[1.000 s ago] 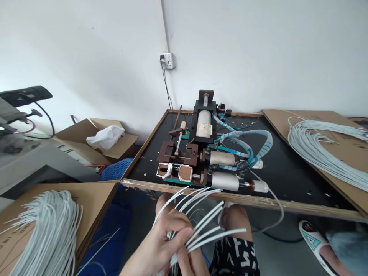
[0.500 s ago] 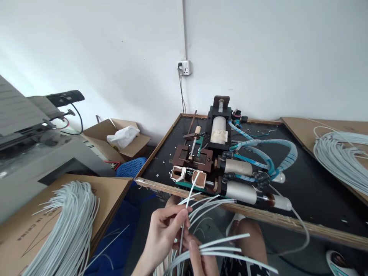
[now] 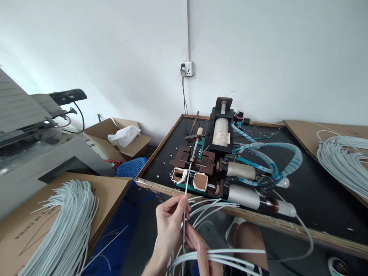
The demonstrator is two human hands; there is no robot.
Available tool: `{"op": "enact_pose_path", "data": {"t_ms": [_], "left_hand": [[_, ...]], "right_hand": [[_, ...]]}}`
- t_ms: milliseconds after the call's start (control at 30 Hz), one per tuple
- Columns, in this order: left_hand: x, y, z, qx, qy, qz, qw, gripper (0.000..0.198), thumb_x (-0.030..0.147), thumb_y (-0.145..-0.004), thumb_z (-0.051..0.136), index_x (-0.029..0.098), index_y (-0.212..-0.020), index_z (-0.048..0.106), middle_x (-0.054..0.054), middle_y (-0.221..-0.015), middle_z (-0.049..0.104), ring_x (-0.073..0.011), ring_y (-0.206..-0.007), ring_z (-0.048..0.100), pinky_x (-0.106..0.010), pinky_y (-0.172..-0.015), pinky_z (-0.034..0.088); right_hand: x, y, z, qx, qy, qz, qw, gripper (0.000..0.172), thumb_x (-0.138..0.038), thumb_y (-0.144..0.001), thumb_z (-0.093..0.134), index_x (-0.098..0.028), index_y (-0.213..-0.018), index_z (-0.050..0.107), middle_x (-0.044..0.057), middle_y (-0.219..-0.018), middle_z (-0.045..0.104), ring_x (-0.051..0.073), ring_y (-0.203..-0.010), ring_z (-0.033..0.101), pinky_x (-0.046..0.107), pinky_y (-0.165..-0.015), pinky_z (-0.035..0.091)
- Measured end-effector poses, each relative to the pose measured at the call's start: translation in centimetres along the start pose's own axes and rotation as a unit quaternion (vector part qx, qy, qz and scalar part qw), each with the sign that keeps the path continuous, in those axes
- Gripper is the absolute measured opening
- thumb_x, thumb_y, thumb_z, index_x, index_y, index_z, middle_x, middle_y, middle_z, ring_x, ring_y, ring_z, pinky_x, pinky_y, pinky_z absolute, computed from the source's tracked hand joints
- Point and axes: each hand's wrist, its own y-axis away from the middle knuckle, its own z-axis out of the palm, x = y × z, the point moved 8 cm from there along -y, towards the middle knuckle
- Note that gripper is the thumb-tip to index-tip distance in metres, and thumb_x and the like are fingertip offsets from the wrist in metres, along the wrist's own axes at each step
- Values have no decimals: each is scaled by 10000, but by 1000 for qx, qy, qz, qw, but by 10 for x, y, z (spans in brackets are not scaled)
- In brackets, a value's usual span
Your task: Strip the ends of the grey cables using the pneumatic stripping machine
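Note:
My left hand [image 3: 170, 222] pinches one thin white wire [image 3: 187, 184] between thumb and fingers. The wire points up and forward, and its far tip reaches the gap between the brown blocks [image 3: 207, 162] of the pneumatic machine. Just below and to the right, my right hand [image 3: 195, 245] is closed around several white wires [image 3: 230, 252], whose ends fan out to the right. More wire ends [image 3: 212, 207] spread out behind the fingers, close to the table's front edge. At the front of the machine sit two pads [image 3: 200, 181] with white edging.
Silver cylinders [image 3: 244, 196] and blue hoses [image 3: 283, 147] fill the table's middle. On the right, coiled wire [image 3: 342, 161] lies on cardboard. To the left, a wire bundle [image 3: 69, 214] rests on cardboard [image 3: 115, 184], near an open box [image 3: 140, 143] and a grey machine [image 3: 69, 149].
My left hand has shifted slightly right and up, and the wire's tip has gone from over the right pad to between the brown blocks. The right-hand wires have swung a little.

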Motion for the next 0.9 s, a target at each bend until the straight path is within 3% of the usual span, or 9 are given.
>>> {"op": "enact_pose_path", "data": {"t_ms": [133,300,400,600,733,900], "left_hand": [[-4,-1,0,23,18,-4,1000,304,423,-734,818,120,-750,794,2,-522,613,-93,-451,465,-189,-451,366],[-6,-2,2,21,15,-9,1000,309,428,-732,816,120,-741,792,7,-505,596,-96,-449,462,-196,-451,360],[-9,-4,-1,27,28,-19,999,326,442,-715,828,119,-748,790,7,-516,602,-88,-440,452,-186,-428,337],[-13,-7,-4,18,27,-12,999,317,436,-750,813,120,-755,782,13,-510,590,-82,-433,443,-176,-412,321],[-10,-10,-3,-1,25,-1,1000,307,430,-776,796,124,-759,778,19,-507,583,-76,-421,441,-174,-410,330],[-7,-12,2,-30,26,6,999,308,432,-798,782,128,-760,760,22,-513,575,-77,-422,456,-164,-412,348]], "right_hand": [[15,-7,1,2,34,36,999,520,-639,-955,437,-292,-1158,767,60,-1127,792,238,-1030,763,314,-818,624],[14,-5,0,12,-12,-4,1000,582,-686,-938,416,-280,-1173,761,82,-1129,791,232,-978,778,305,-784,621],[13,-10,1,4,10,9,1000,644,-742,-912,372,-289,-1125,777,65,-1093,800,231,-968,780,316,-741,624],[23,-24,13,-32,18,84,996,364,-580,-920,565,-328,-1027,805,14,-995,819,203,-862,798,264,-680,627],[19,-26,14,-14,7,78,997,277,-525,-916,608,-352,-998,808,-7,-917,826,183,-808,801,228,-653,621],[2,-19,9,-6,7,45,999,209,-498,-912,636,-393,-974,807,-39,-979,821,176,-862,797,206,-683,615]]}}
